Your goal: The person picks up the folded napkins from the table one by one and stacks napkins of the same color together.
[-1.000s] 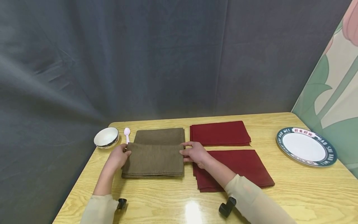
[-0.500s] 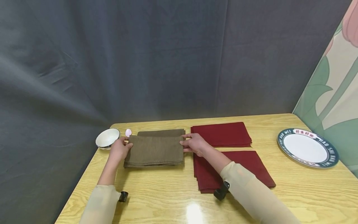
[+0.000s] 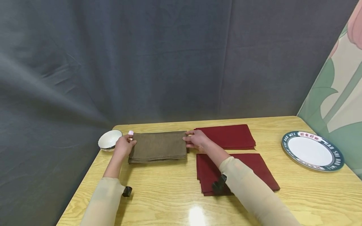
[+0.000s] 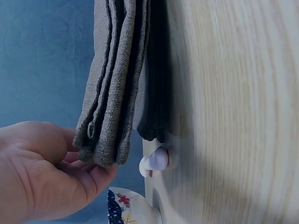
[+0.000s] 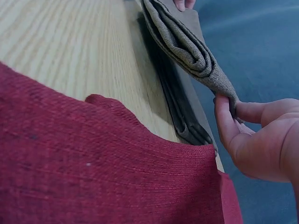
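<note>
A folded brown cloth point(image 3: 159, 146) is held level between both hands, its several layers showing in the left wrist view. My left hand point(image 3: 124, 145) pinches its left end, thumb on top and fingers beneath. At the opposite end my right hand point(image 3: 198, 139) grips the cloth between thumb and fingers. A second folded brown cloth point(image 5: 180, 107) lies on the table right below, with a gap between the two in the right wrist view; from the head view it is almost wholly covered. A pale pink spoon point(image 3: 131, 132) shows just beyond my left fingers, mostly hidden.
A white bowl point(image 3: 109, 139) with a patterned outside stands left of my left hand. Two folded red cloths, a far one point(image 3: 226, 136) and a near one point(image 3: 240, 172), lie under and beside my right forearm. A green-rimmed plate point(image 3: 312, 150) sits at the right. A dark curtain point(image 3: 169, 62) hangs behind the table.
Both hands have carried the brown cloth away from me, toward the back of the table. It now covers the other brown cloth, which showed behind it before. The spoon has become mostly hidden.
</note>
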`<state>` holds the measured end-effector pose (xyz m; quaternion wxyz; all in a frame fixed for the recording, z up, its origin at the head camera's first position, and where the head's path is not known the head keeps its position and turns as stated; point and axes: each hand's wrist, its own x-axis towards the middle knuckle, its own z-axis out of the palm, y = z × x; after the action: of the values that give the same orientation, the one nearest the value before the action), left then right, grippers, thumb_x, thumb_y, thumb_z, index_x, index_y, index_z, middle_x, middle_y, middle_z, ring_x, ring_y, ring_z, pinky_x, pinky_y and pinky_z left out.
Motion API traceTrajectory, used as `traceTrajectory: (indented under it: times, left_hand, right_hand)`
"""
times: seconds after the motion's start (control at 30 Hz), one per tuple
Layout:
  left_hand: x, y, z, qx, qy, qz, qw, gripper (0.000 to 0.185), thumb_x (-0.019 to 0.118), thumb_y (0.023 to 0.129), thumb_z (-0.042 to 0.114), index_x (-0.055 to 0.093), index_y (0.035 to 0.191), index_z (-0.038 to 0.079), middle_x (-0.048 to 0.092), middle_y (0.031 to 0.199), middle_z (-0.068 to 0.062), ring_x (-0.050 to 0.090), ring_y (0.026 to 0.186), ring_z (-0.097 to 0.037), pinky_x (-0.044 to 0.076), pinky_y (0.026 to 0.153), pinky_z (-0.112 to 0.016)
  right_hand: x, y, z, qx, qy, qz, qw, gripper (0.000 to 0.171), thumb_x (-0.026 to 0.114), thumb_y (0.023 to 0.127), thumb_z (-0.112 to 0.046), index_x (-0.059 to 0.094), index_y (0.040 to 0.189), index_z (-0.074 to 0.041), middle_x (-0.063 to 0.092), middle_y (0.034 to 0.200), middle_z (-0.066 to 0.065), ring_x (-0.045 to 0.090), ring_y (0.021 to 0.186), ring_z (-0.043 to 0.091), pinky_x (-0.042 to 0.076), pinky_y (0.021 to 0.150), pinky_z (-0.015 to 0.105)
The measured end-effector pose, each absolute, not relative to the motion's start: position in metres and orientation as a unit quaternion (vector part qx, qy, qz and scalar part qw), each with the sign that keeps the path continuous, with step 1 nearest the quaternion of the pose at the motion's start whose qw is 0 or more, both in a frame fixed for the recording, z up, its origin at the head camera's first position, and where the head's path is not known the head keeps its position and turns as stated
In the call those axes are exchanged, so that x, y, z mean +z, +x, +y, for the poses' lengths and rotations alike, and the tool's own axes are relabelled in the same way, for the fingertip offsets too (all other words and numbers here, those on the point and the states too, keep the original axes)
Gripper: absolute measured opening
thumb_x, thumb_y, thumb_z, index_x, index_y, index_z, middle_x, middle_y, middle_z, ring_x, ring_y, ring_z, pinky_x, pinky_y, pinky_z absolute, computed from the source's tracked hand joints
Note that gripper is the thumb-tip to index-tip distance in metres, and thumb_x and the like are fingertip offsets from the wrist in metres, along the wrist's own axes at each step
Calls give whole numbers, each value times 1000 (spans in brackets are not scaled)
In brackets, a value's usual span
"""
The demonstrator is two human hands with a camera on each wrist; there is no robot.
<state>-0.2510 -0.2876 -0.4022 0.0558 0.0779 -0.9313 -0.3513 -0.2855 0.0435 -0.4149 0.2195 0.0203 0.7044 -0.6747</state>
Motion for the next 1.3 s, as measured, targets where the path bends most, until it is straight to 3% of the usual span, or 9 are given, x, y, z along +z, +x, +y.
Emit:
traceTrajectory:
  times: [0.3,0.53,0.93,1.3]
  left_hand:
    - [-403,-263,-286,-367,94,-924,55,38,61,99,8,57,131,-12,63,115,-30,60,104,-41,49,89,-49]
    - [-405,-273,-287,-362,86,-926,69,37,62,98,6,59,129,-15,65,111,-30,62,101,-41,50,89,-48]
    - [-406,-285,-282,-370,100,-922,52,37,58,102,9,59,132,-12,64,117,-30,61,106,-41,52,91,-48]
    - [-408,-292,-280,-377,103,-920,36,40,53,105,10,53,140,-11,59,126,-31,58,112,-42,49,95,-50]
  right_hand:
    - [-412,-296,41,-675,29,705,217,50,63,101,-8,49,149,-6,59,129,19,67,96,22,57,88,35]
    - [-413,-302,38,-686,24,697,210,50,61,102,-5,47,149,-1,59,127,20,64,99,22,59,73,25]
    - [-417,-313,37,-685,43,699,200,46,63,100,-5,52,145,-1,62,117,16,63,88,18,59,73,26]
    - [-421,-321,34,-688,51,699,189,44,63,100,-4,53,143,-1,59,128,18,63,91,18,58,67,23]
